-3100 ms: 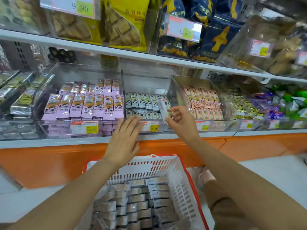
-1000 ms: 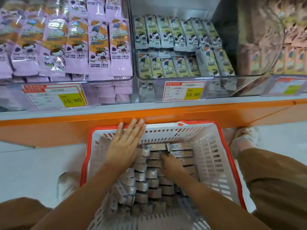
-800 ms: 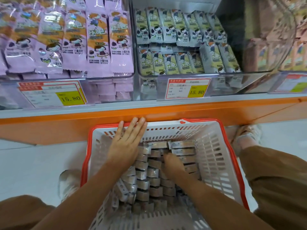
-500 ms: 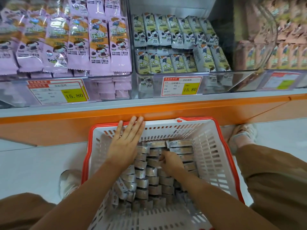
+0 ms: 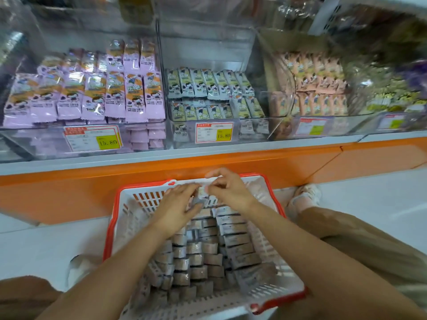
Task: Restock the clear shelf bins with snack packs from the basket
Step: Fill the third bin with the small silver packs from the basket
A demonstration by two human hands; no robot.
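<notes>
Crouched at the shelf: above the far end of the basket [image 5: 110, 227], the right hand [image 5: 231, 191] apparently pinches one snack pack [image 5: 201, 194], though blur hides the grip. The left hand [image 5: 178, 204], fingers nearly straight, touches it. The half-filled middle clear bin [image 5: 236, 132] lies straight ahead and above, nearer the right hand.

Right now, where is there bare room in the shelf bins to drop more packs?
Middle clear plastic bin: bare floor between the rear row of yellow-and-white snack packs and the bin's back. The purple snack packs crowd the left clear bin right up to the shared divider. Also crowded: the middle of the red-rimmed white basket.
</notes>
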